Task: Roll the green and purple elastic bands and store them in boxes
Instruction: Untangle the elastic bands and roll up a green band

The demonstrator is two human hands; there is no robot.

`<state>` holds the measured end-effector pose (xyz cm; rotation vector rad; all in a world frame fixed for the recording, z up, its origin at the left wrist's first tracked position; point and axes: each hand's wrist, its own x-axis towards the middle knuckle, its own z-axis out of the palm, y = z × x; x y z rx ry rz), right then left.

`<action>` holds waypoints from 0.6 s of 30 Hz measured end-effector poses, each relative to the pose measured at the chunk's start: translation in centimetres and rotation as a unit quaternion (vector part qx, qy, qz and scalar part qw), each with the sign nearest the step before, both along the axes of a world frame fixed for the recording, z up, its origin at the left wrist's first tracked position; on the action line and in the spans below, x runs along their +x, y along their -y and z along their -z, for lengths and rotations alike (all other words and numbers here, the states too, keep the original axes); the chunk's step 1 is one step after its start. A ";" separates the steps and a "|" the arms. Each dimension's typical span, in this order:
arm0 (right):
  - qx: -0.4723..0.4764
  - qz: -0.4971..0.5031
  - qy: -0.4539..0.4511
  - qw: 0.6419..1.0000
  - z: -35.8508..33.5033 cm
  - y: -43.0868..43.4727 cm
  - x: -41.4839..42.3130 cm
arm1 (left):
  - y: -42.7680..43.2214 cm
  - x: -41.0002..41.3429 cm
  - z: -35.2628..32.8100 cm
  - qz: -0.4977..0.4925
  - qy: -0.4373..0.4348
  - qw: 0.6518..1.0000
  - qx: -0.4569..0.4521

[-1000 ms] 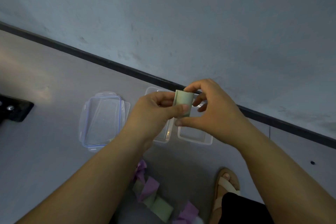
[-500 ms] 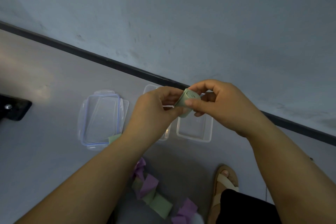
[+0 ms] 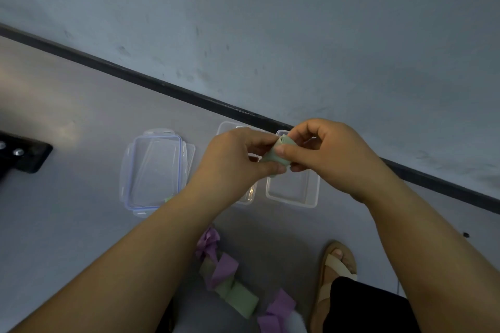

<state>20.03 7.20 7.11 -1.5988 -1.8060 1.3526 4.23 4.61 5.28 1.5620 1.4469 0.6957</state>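
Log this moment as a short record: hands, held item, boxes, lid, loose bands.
left hand: pinches green band
right hand: pinches the same band, thumb on top
green band: rolled into a small bundle, held above the boxes
clear box: open, nothing visible inside
second box: mostly hidden behind left hand
lid: lying flat, blue seal, left of boxes
loose bands: green and purple pile, nearer the person
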 end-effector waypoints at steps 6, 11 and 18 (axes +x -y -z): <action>-0.007 -0.026 0.015 1.000 0.3 0.0 -0.2 | 0.1 -0.3 0.1 -0.001 -0.041 0.999 0.005; -0.006 -0.013 0.000 1.000 0.9 0.2 -1.0 | 0.2 -1.2 0.4 0.006 -0.044 0.999 -0.025; -0.031 -0.035 0.045 0.998 3.6 1.4 -1.9 | 0.1 -6.9 5.4 -0.007 0.024 0.977 -0.212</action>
